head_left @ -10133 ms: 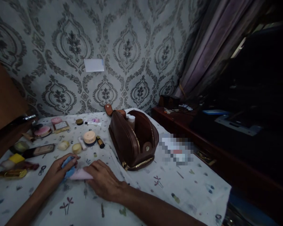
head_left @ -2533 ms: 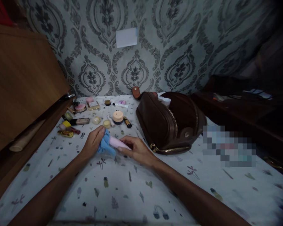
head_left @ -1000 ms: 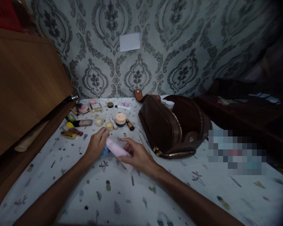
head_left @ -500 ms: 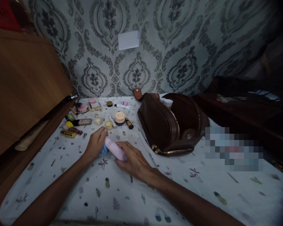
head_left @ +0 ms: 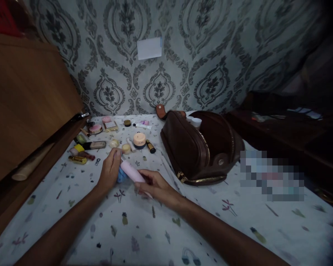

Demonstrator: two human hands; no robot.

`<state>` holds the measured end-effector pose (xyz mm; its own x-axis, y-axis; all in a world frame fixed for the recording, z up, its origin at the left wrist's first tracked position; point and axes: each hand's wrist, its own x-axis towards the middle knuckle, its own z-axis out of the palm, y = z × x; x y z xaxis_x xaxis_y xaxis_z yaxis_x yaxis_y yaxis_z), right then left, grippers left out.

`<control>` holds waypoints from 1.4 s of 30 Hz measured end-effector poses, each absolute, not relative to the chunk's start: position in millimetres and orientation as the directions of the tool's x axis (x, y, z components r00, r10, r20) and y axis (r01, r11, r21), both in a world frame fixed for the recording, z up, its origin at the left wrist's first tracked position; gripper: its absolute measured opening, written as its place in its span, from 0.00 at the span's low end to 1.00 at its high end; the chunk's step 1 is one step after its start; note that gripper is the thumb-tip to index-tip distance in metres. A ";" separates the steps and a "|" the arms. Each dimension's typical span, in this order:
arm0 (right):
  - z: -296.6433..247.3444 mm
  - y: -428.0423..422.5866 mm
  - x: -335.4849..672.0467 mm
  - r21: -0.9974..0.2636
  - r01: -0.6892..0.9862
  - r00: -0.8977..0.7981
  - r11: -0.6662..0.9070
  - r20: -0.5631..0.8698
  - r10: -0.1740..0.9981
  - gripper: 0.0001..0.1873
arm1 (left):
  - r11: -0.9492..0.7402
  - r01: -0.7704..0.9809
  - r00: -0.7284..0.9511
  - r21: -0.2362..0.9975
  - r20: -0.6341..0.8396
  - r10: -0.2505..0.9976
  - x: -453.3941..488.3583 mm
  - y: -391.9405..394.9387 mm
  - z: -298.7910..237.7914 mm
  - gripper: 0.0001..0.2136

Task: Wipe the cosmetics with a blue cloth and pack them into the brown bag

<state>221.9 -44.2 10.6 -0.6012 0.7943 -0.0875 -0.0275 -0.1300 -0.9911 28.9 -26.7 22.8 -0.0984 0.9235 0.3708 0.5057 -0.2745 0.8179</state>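
Note:
My right hand (head_left: 158, 187) grips a pale pink bottle (head_left: 131, 172), fingers wrapped around its lower end. The bottle lies slantwise above the patterned sheet, its upper end pointing toward my left hand. My left hand (head_left: 111, 168) is closed at that end, with a crumpled blue cloth (head_left: 122, 177) showing under its fingers. The fingertips are partly hidden, so how they meet the bottle is unclear. Just beyond my hands stand a small cream-coloured jar (head_left: 125, 149) and a larger peach jar with a dark base (head_left: 139, 141).
An open brown leather bag (head_left: 180, 144) sits on the right, with white-capped containers (head_left: 196, 123) inside. Several cosmetics, including a foundation bottle (head_left: 96, 145) and a pink compact (head_left: 96, 128), lie back left. A wooden cabinet (head_left: 30, 92) borders the left; a blurred-out item (head_left: 272, 175) lies right.
The pink bottle has turned in my right hand, and the dark print near its lower end no longer shows. My right fingers have shifted their grip. The left hand stays near the upper end.

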 end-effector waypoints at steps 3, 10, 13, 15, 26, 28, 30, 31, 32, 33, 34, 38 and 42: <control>10.9 -44.0 221.0 -0.968 -0.123 -0.626 -0.218 -0.095 0.774 0.26 | -0.230 0.437 -0.158 0.869 0.327 0.932 33.6 -28.6 19.0 0.22; 10.2 -44.6 219.1 -0.861 -0.356 -0.578 -0.363 -0.102 0.810 0.40 | -0.273 0.382 0.000 0.883 0.295 0.955 41.5 -36.0 8.0 0.31; 9.0 -44.1 219.5 -0.841 -0.392 -0.582 -0.373 -0.088 0.809 0.39 | -0.338 0.409 0.072 0.847 0.340 0.938 43.1 -38.7 5.1 0.32; 8.5 -43.6 219.5 -0.825 -0.406 -0.584 -0.394 -0.097 0.806 0.39 | -0.339 0.444 0.036 0.829 0.362 0.932 44.1 -39.0 5.3 0.30; 7.2 -39.2 220.7 -0.775 -0.478 -0.508 -0.414 -0.141 0.850 0.29 | -0.455 0.541 -0.035 0.708 0.559 0.828 35.5 -28.7 12.7 0.12; 7.7 -39.1 221.0 -0.775 -0.485 -0.520 -0.405 -0.117 0.846 0.27 | -0.498 0.552 0.038 0.668 0.577 0.816 35.7 -29.7 11.7 0.13; 7.9 -38.2 221.4 -0.773 -0.493 -0.519 -0.399 -0.107 0.848 0.26 | -0.553 0.567 0.126 0.610 0.599 0.791 37.8 -32.4 10.3 0.14; 7.5 -37.2 221.6 -0.768 -0.503 -0.507 -0.397 -0.109 0.855 0.27 | -0.583 0.573 0.174 0.577 0.609 0.774 39.3 -34.2 9.6 0.14; 6.6 -36.0 221.7 -0.761 -0.519 -0.484 -0.390 -0.115 0.868 0.28 | -0.615 0.574 0.226 0.540 0.617 0.753 40.9 -36.1 9.0 0.15; 5.3 -34.4 221.9 -0.755 -0.538 -0.449 -0.376 -0.121 0.885 0.29 | -0.650 0.571 0.276 0.502 0.628 0.728 42.6 -38.1 8.7 0.15; 3.8 -32.8 222.0 -0.750 -0.556 -0.410 -0.358 -0.127 0.903 0.31 | -0.683 0.564 0.322 0.464 0.638 0.700 44.1 -40.1 8.8 0.15; -0.9 -28.7 221.9 -0.763 -0.563 -0.331 -0.318 -0.144 0.933 0.31 | -0.734 0.560 0.403 0.385 0.647 0.647 46.9 -45.2 11.2 0.15; 2.9 -31.4 220.9 -0.767 -0.514 -0.390 -0.383 -0.189 0.901 0.30 | -0.629 0.622 0.251 0.466 0.642 0.724 42.6 -41.6 14.2 0.10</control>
<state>220.9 -31.4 2.9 -0.3896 0.9014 -0.1889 -0.5141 -0.3830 -0.7675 42.6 -41.6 14.2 0.2509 0.7241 0.6424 0.6222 -0.6290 0.4660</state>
